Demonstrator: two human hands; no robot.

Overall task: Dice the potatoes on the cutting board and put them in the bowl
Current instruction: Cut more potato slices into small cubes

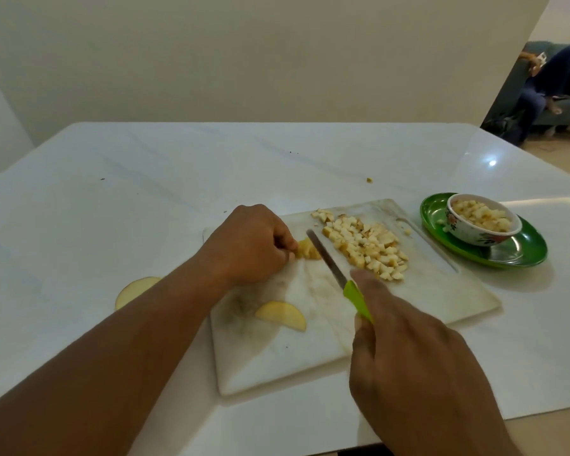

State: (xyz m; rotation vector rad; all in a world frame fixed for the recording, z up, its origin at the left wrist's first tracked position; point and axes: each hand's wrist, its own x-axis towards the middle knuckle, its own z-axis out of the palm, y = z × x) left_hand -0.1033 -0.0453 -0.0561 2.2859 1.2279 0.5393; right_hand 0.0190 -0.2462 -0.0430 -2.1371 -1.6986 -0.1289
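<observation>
A white cutting board [310, 350] lies on the table in front of me. My left hand [247, 245] pins a small yellow potato piece [306, 250] on the board's far left part. My right hand [408, 350] grips a green-handled knife [329, 263], its blade lying against that piece's right side. A pile of diced potato [369, 246] sits on the board's far right. One potato slice [281, 314] lies on the near part of the board. Another slice [135, 289] lies on the table, left of the board. The floral bowl [474, 233] at right holds diced potato.
The bowl stands on a green plate [527, 251] right of the board. A stray potato bit [370, 180] lies on the white table [112, 192] beyond the board. A wall stands behind the table. A person sits on a sofa [547, 80] at far right.
</observation>
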